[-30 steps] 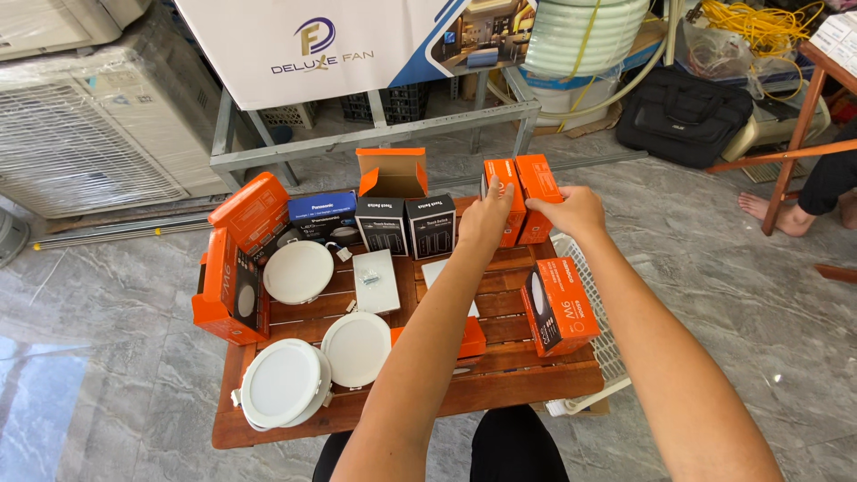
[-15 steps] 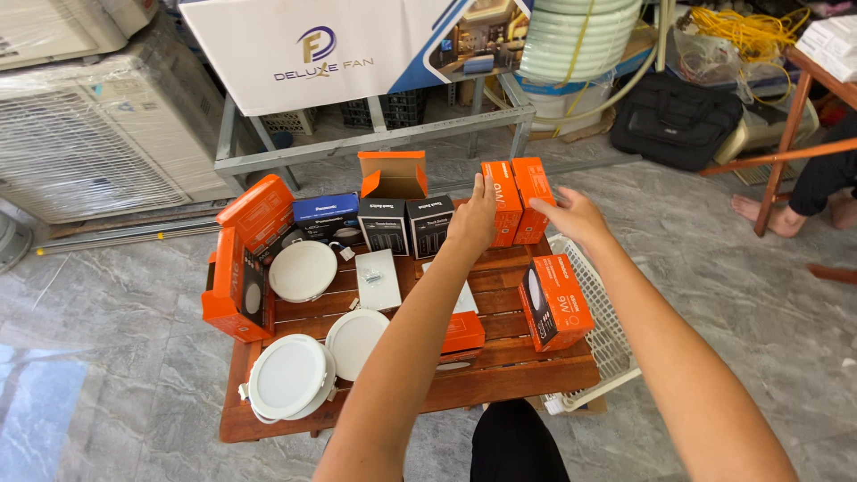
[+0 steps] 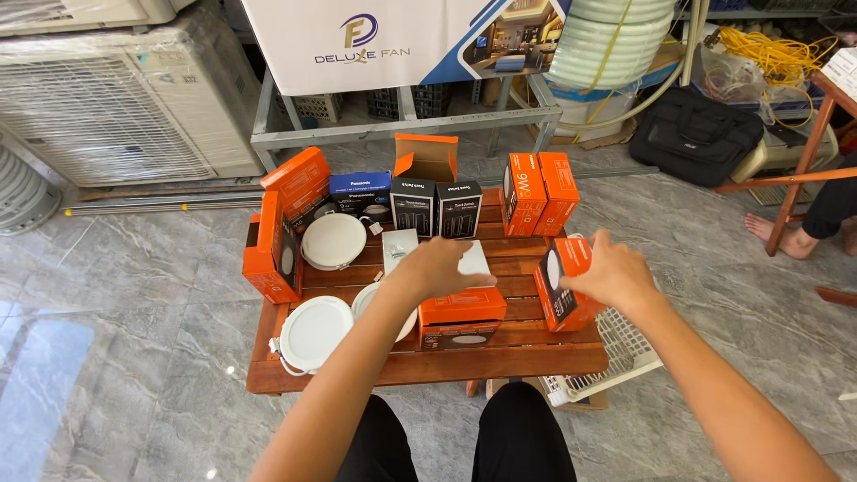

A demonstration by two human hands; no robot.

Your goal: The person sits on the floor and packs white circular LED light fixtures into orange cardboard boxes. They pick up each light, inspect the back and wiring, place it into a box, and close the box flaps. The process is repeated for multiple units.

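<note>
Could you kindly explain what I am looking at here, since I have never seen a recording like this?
There is no machine: a camera worn on a person's head looks down at their own bare arms. They sit at a low wooden table on a tiled floor. On it lie round white ceiling lights, orange boxes, two black boxes and a blue box. The left hand hovers over the middle of the table, holding nothing. The right hand rests on an upright orange box at the right edge; whether it grips it, I cannot tell.
</note>
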